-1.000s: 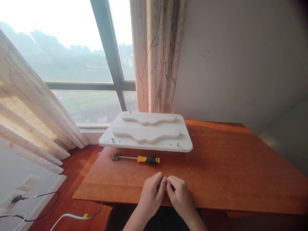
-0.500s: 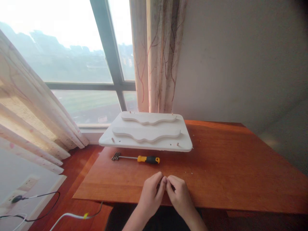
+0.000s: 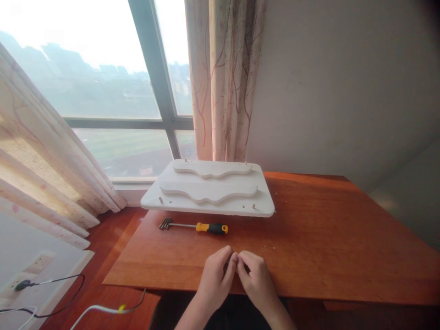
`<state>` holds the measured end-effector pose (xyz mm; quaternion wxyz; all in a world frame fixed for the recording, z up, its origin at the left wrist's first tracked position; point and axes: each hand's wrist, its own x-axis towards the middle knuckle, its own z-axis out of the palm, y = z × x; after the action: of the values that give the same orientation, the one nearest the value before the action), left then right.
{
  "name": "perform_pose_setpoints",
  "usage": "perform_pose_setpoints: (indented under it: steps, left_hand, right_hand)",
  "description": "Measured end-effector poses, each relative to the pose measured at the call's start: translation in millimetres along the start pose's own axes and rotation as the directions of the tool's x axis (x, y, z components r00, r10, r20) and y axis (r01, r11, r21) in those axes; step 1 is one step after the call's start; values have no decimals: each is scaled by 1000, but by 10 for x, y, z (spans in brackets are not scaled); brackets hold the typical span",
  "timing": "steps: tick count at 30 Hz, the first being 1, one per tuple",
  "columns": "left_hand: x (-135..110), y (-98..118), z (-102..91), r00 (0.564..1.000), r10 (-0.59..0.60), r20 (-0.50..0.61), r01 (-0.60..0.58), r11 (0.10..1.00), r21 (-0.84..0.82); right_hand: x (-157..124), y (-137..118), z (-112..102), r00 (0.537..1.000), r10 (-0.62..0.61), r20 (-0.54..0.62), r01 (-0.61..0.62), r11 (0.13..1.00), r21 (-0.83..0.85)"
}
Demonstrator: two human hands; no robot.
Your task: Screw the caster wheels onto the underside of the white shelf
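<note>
At the table's near edge, my left hand [image 3: 217, 270] and my right hand [image 3: 255, 271] rest together, thumb tips and index fingers meeting. The fingers of both are curled closed, and nothing shows in them; the inner palms are hidden. Beyond them lies a screwdriver [image 3: 212, 228] with a yellow and black handle, its shaft pointing left toward several dark screws [image 3: 165, 223]. Behind it is a white board [image 3: 220, 208] with rounded corners, bearing two wavy-edged white pieces [image 3: 209, 190] laid across it. Short wooden dowels [image 3: 161, 200] stand up near the board's corners.
The reddish-brown wooden table [image 3: 326, 238] runs far to the right, with small white crumbs [image 3: 274, 248] on it. A window [image 3: 110, 91] and curtains [image 3: 223, 82] are at the back. Cables [image 3: 99, 308] hang at the lower left by a wall socket [image 3: 40, 262].
</note>
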<state>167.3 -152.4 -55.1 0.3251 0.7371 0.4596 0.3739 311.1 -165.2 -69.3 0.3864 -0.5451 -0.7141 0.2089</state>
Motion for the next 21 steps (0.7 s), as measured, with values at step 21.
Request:
perform_pose_setpoints:
  steps: [21]
  left_hand:
    - [4, -20, 10, 1000, 0, -11, 0, 1000, 17]
  right_hand:
    - [-2, 22, 16, 1000, -6, -9, 6, 1000, -3]
